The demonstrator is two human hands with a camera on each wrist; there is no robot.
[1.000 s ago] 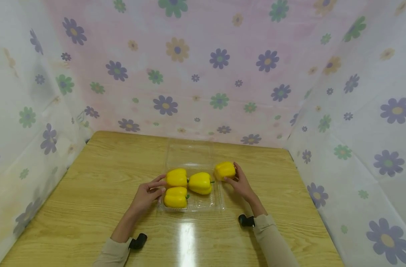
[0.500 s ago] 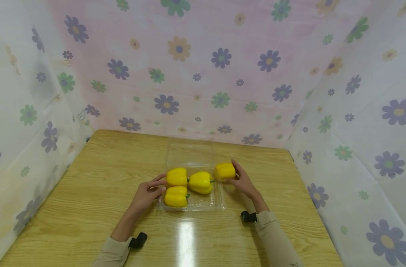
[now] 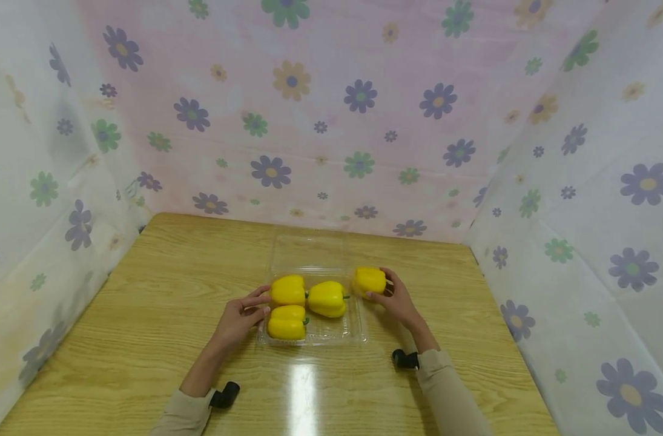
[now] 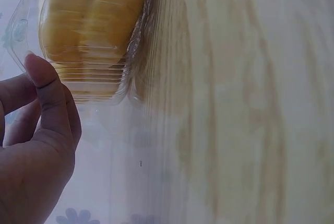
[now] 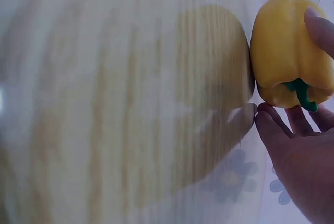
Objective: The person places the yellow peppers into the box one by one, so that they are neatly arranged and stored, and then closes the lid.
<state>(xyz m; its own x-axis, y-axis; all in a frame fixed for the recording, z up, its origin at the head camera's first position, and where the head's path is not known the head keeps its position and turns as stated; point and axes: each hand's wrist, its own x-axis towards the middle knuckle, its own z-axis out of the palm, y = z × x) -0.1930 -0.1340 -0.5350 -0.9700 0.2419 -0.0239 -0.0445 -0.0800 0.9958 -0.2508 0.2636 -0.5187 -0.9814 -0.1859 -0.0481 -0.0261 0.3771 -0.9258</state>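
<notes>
A clear plastic clamshell box [image 3: 331,336] lies open on the table, its transparent lid [image 3: 309,248] folded back on the far side. Inside it are three yellow bell peppers: one at the back left [image 3: 288,290], one at the front left [image 3: 287,323] and one to the right [image 3: 327,299]. At the box's left edge my left hand [image 3: 241,318] pinches the rim, thumb and fingertips on the plastic [image 4: 78,85]. Just right of the box, my right hand [image 3: 398,300] holds another yellow bell pepper [image 5: 284,44], which appears to rest on the table with its green stem toward the palm.
The wood-grain table [image 3: 173,290] has bare surface on both sides of the box, with a light glare near the front. Flower-printed sheets [image 3: 320,91] surround its back and sides. Black wrist cameras [image 3: 224,395] sit on both forearms.
The pepper in my right hand has shifted very slightly to the right. My left hand, the box and the peppers in it have stayed in place.
</notes>
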